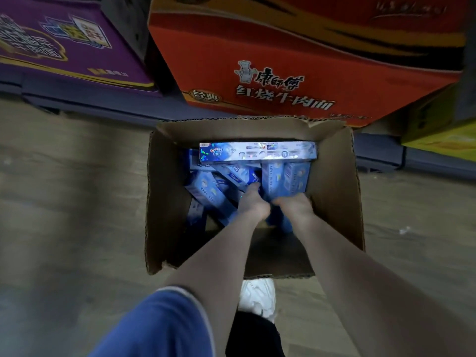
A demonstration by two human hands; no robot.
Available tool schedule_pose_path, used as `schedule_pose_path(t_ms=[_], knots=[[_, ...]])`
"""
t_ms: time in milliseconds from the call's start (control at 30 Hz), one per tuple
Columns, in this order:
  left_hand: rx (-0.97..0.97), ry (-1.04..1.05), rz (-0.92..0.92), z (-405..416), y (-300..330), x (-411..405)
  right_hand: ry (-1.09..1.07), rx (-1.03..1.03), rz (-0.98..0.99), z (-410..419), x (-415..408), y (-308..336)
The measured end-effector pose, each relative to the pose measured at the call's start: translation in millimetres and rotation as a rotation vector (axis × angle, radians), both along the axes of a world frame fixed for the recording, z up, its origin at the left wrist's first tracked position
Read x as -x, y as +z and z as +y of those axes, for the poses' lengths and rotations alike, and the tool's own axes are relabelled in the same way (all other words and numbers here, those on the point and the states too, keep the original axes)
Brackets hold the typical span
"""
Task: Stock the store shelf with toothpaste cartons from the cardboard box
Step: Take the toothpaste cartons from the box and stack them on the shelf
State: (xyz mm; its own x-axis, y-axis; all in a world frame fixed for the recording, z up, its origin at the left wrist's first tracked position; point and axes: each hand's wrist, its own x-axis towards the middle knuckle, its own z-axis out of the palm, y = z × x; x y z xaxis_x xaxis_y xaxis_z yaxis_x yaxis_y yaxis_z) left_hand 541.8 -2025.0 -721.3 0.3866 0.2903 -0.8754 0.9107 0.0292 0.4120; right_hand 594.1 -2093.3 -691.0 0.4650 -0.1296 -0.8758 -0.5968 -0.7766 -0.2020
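cartons (285, 180) seemingly touch both hands' blurred fingers (253, 188) inside box (334, 176).

Fingers of left hand (253, 202) and right hand (293, 206) buried among toothpaste cartons (213, 191); grip unreadable. Cardboard box (334, 181) near wall hidden behind forearms. Orange carton (296, 60) cut by top edge. Floor (64, 189) blurred.

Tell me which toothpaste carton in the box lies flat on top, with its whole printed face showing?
The long carton across the far end of the cardboard box. It lies crosswise on top, brightly lit; the others beneath it are jumbled, tilted and partly hidden.
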Motion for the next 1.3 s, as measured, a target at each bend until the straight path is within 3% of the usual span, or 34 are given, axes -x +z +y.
schedule_pose_path(t_ms=[233, 400, 667, 900, 1033, 1300], knots=[[-0.111, 0.054, -0.046, -7.5, -20.0, -6.6, 0.008, 0.137, -0.218, 2.2, 10.5, -11.6], [-0.136, 0.127, -0.089, -2.5, -13.0, 4.3, 0.109, 0.009, -0.348, -0.3, 12.7, -2.4], [-0.053, 0.104, -0.136, 12.0, 40.0, 21.5, 0.198, -0.167, -0.258, -4.7, 9.0, 44.9], [0.022, 0.164, -0.249, 30.3, 116.0, 41.0, 0.166, -0.324, -0.222, -14.9, 20.3, 130.0], [0.067, 0.149, -0.342, 43.2, 192.4, 38.0, 0.089, -0.427, -0.218, -20.1, 18.8, 193.4], [-0.086, 0.18, -0.566, 59.7, 335.0, 40.7, -0.031, -0.622, -0.339, -12.8, 10.6, 318.7]])
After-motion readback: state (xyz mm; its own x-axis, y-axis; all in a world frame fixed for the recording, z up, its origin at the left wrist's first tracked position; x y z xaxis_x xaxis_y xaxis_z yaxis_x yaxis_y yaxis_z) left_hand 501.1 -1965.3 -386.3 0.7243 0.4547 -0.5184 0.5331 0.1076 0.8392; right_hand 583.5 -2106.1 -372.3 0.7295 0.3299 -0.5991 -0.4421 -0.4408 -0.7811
